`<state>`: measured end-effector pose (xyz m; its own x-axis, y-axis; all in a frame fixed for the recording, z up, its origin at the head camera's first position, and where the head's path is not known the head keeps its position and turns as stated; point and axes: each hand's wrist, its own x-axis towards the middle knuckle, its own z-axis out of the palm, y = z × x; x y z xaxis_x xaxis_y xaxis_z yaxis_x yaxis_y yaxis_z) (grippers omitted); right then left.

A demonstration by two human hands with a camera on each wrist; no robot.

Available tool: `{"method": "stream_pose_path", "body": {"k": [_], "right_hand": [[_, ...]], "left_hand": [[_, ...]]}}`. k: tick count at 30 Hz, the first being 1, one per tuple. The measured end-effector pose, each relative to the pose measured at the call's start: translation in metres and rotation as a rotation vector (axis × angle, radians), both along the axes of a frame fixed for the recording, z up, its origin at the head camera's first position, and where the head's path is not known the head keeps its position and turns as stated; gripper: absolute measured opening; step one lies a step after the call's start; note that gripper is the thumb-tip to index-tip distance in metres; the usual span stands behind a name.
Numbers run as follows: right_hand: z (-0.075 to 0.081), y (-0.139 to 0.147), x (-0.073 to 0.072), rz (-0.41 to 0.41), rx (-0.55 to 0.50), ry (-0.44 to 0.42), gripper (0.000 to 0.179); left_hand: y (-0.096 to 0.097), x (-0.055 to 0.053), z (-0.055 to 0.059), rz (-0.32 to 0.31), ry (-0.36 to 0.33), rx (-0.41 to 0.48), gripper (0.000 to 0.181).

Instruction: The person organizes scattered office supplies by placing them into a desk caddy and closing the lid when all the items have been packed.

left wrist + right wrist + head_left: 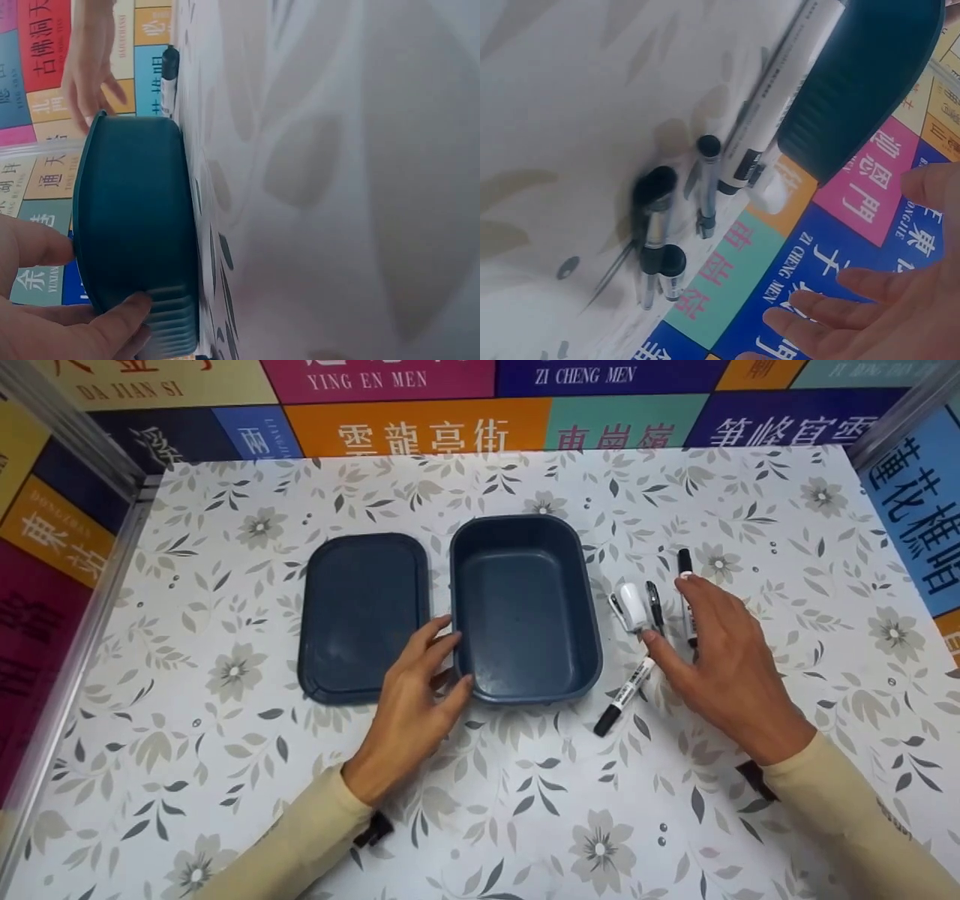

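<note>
Beige sleeves point(292, 836) lay nearest; left hand point(412, 705), fingers loose, touched the box point(525, 607) on the desk point(517, 817); right hand point(731, 667), fingers released, hung near markers point(636, 681) right of it. Box looked light, stiff, best held by rim; markers seemed slick, wanted mid-barrel pinching.

On the table point(517, 780), the box point(517, 622) is flanked by the lid point(365, 615) on its left and by markers point(634, 687), a pen point(655, 604) and a small item point(632, 604) on its right; panels point(420, 435) are set behind.
</note>
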<state>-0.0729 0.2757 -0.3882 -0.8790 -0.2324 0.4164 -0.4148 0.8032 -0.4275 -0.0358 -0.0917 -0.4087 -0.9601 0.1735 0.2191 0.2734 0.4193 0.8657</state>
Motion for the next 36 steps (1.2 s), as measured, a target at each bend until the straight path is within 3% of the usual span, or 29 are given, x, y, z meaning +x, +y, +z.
{"method": "stream_pose_path", "body": {"k": [15, 28, 36], "right_hand": [[-0.006, 0.006, -0.015, 0.015, -0.002, -0.123, 0.055], [-0.015, 0.001, -0.030, 0.044, 0.030, -0.128, 0.052], [-0.014, -0.004, -0.033, 0.017, 0.051, -0.189, 0.054]], "left_hand": [[0.002, 0.001, -0.001, 0.016, -0.025, 0.046, 0.051], [0.003, 0.001, -0.002, 0.025, -0.014, 0.070, 0.053], [0.003, 0.003, -0.003, 0.042, -0.035, 0.085, 0.055]]}}
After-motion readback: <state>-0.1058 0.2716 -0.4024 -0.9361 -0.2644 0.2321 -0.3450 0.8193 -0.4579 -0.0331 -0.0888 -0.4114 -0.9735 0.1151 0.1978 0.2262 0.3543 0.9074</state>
